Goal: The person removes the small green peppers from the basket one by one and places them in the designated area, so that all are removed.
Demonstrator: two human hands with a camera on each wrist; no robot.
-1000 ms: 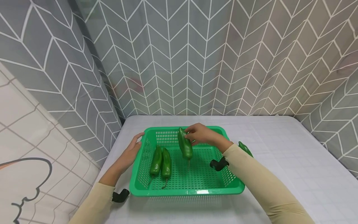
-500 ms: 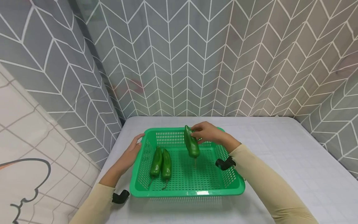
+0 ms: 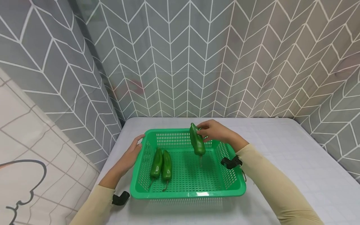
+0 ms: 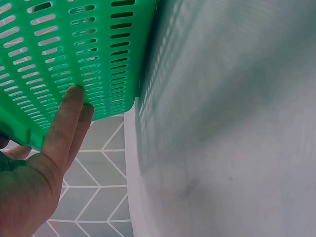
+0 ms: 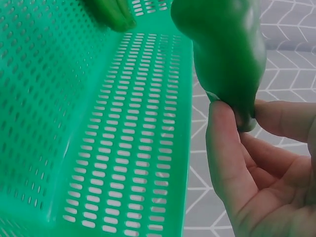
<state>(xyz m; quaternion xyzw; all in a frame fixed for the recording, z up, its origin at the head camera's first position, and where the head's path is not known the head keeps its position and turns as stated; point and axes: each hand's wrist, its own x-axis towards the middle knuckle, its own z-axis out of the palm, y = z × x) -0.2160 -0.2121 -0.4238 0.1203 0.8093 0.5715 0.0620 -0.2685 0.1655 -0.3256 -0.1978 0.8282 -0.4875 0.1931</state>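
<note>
A green plastic basket [image 3: 187,194] stands on the table. Two long green peppers [image 3: 156,164] lie side by side at its left, stems toward the front. My right hand [image 3: 215,131] pinches another green pepper [image 3: 197,140] between thumb and fingers, above the basket's back right part. This pepper hangs tilted, tip up and stem down. In the right wrist view the fingertips [image 5: 224,118] meet around its narrow tip. My left hand [image 3: 132,154] holds the basket's left rim near the back corner; in the left wrist view two fingers [image 4: 64,126] lie straight along the outer wall.
A white cloth covers the table [image 3: 270,137]. Just outside the basket's right side a thin dark stem [image 3: 244,175] shows, partly hidden by the right sleeve [image 3: 270,178]. Grey patterned curtains [image 3: 180,62] rise behind the table. Black wrist cameras [image 3: 121,198] sit on both wrists.
My right hand has moved to the right and slightly up with the pepper. A pepper outside the basket on the right is now mostly hidden behind the sleeve. My left hand stays put.
</note>
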